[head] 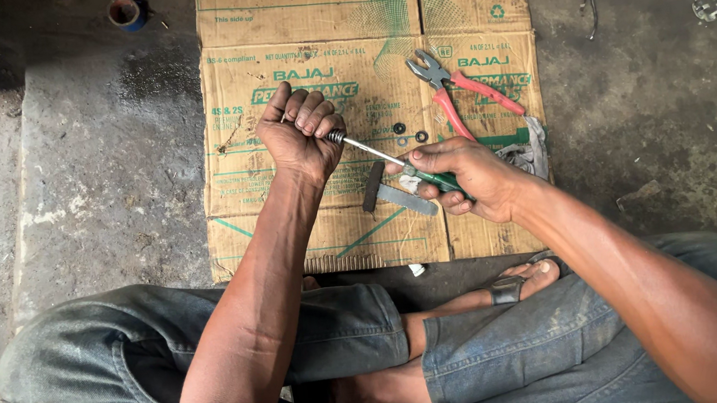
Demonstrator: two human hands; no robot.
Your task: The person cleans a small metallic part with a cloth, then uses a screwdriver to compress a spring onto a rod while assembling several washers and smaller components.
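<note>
My left hand (300, 134) is closed in a fist around a small metal part whose dark end (335, 136) pokes out beside my fingers. A screwdriver with a green handle is gripped in my right hand (468, 180), and its steel shaft (371, 149) points left with the tip meeting that part. Both hands hover over a flattened brown cardboard sheet (309, 222) on the floor. Red-handled pliers (461, 91) lie on the cardboard just beyond my right hand.
A small hammer-like tool (388, 192) and two black washers (409, 131) lie on the cardboard, with a grey rag (530, 156) at its right edge. On the concrete floor are a blue cap (127, 11), a metal tool (590, 0) and a round metal part (708, 5). My crossed legs fill the foreground.
</note>
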